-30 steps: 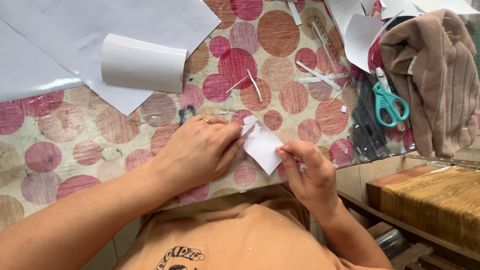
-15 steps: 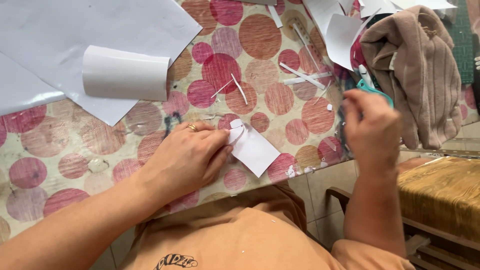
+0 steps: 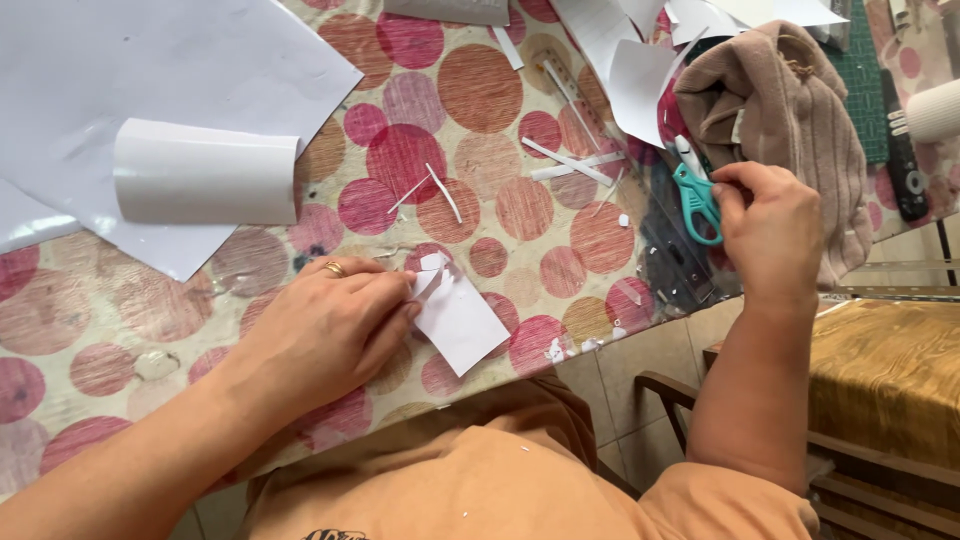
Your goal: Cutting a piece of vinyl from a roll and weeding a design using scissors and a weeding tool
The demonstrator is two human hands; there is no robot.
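A small white paper piece [image 3: 458, 322], roughly rectangular with a snipped, curled tab at its upper corner, is pinned near the front edge of the tabletop [image 3: 470, 90]. It is held at that corner by the left hand [image 3: 335, 325], whose fingertips are pinched narrowly on the paper; a gold ring is worn on one finger. The right hand [image 3: 770, 235] is closed around the handles of the teal scissors [image 3: 697, 200], which lie at the right edge beside a folded brown knitted cloth [image 3: 790, 110].

The step in hand is judged to be the taking up of the scissors for a further cut. The next move would call for the blades to be brought across to the held piece while it is kept flat.

The tabletop is covered with a glossy, dotted oilcloth in pinks and oranges. Thin paper slivers [image 3: 565, 160] are scattered mid-table, and a curled white roll [image 3: 205, 185] is set on large sheets at the far left corner.
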